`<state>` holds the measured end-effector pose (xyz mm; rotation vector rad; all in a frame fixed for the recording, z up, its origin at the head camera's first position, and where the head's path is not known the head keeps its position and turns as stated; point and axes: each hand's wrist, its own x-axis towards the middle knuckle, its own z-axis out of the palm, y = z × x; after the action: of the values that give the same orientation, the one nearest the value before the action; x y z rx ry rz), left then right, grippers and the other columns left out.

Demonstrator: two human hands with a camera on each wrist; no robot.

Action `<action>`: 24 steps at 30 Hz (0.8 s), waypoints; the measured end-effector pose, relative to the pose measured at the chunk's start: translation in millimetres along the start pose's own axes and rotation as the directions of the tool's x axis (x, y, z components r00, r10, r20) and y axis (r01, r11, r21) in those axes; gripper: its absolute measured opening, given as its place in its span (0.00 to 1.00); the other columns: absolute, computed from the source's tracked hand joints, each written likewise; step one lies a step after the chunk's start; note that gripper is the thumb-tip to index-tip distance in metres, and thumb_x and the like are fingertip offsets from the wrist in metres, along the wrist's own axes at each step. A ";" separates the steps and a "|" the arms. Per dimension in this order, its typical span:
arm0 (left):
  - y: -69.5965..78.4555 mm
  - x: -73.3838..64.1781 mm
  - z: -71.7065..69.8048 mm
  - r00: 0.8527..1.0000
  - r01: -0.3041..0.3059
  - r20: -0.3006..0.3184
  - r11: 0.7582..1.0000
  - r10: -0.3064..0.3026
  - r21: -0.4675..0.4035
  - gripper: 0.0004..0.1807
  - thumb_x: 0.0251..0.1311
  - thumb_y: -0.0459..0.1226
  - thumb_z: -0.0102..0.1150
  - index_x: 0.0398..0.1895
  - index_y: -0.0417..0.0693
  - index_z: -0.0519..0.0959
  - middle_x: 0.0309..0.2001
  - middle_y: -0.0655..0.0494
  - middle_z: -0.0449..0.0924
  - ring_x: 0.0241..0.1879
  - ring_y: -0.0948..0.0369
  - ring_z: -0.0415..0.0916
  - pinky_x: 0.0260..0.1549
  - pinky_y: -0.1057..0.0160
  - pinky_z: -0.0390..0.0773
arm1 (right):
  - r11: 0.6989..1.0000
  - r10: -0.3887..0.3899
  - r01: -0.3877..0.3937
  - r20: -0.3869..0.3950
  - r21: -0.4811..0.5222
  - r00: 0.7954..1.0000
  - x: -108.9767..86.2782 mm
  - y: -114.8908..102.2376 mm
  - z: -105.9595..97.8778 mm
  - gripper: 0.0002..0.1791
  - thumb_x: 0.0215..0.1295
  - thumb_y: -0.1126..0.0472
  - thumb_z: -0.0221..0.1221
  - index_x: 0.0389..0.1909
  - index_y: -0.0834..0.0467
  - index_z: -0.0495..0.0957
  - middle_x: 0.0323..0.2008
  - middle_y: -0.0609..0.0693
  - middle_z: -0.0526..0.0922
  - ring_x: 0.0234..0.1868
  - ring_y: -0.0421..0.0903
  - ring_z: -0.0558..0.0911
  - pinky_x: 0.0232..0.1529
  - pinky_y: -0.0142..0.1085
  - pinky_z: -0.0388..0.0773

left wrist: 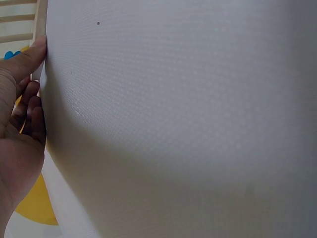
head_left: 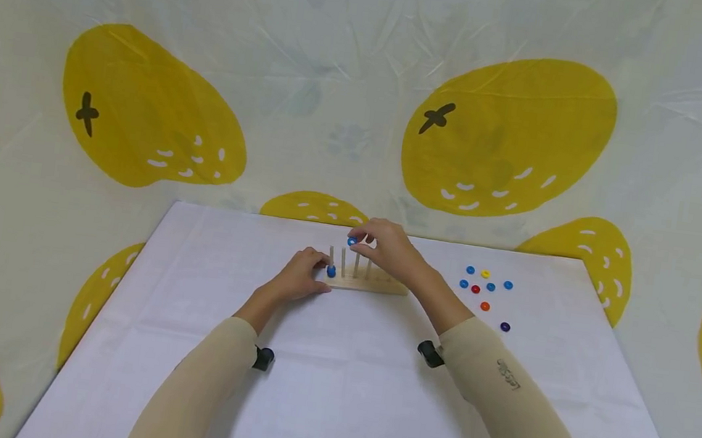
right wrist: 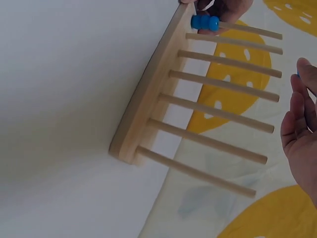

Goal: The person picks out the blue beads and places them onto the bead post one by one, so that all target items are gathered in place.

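Observation:
A wooden peg rack (head_left: 369, 287) with a row of upright pegs stands toward the far side of the table. My left hand (head_left: 300, 273) grips its left end, the thumb at the front edge and the other fingers behind. On the leftmost peg sit blue rings (right wrist: 204, 22), stacked down at the base; the other pegs in the right wrist view are bare. Above the rack, my right hand (head_left: 390, 248) pinches a blue ring (head_left: 352, 242) between thumb and fingertips, near the tops of the left-hand pegs. Only a sliver of that ring shows in the right wrist view.
Right of the rack lie several loose rings: blue ones (head_left: 490, 287), a yellow ring (head_left: 485, 273), a red ring (head_left: 476, 289), an orange ring (head_left: 485, 306) and a dark purple ring (head_left: 505, 327). A patterned cloth (head_left: 335, 137) hangs behind the white table (head_left: 343, 393).

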<state>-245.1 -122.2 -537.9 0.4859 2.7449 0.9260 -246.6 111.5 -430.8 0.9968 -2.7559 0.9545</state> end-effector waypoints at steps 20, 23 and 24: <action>-0.2 -0.2 -1.2 1.000 -0.010 -0.004 1.000 0.010 0.005 0.29 0.56 0.41 0.78 0.59 0.42 0.79 0.54 0.47 0.75 0.56 0.52 0.71 0.66 0.53 0.73 | 0.998 0.057 -0.057 0.091 0.001 0.994 24.2 -17.0 22.2 0.12 0.68 0.59 0.68 0.50 0.58 0.86 0.45 0.50 0.88 0.47 0.47 0.84 0.52 0.39 0.83; -1.5 0.4 -0.3 1.000 -0.019 -0.005 1.000 0.019 0.007 0.29 0.56 0.41 0.78 0.59 0.42 0.79 0.54 0.47 0.75 0.56 0.52 0.71 0.65 0.52 0.73 | 0.998 0.057 -0.057 0.099 0.001 0.993 23.8 -18.4 23.1 0.12 0.68 0.60 0.68 0.49 0.59 0.86 0.44 0.51 0.88 0.48 0.49 0.84 0.52 0.39 0.83; -1.9 0.5 -0.1 1.000 -0.022 -0.005 1.000 0.022 0.007 0.29 0.56 0.41 0.78 0.58 0.42 0.79 0.54 0.47 0.75 0.55 0.52 0.71 0.65 0.52 0.73 | 0.999 0.053 -0.053 0.102 0.000 0.993 23.7 -18.3 23.4 0.12 0.68 0.60 0.68 0.49 0.59 0.86 0.44 0.51 0.88 0.48 0.49 0.85 0.52 0.40 0.83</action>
<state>-246.0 -123.5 -539.0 0.5164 2.7532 0.9249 -251.0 73.9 -434.0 1.0044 -2.8790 0.9398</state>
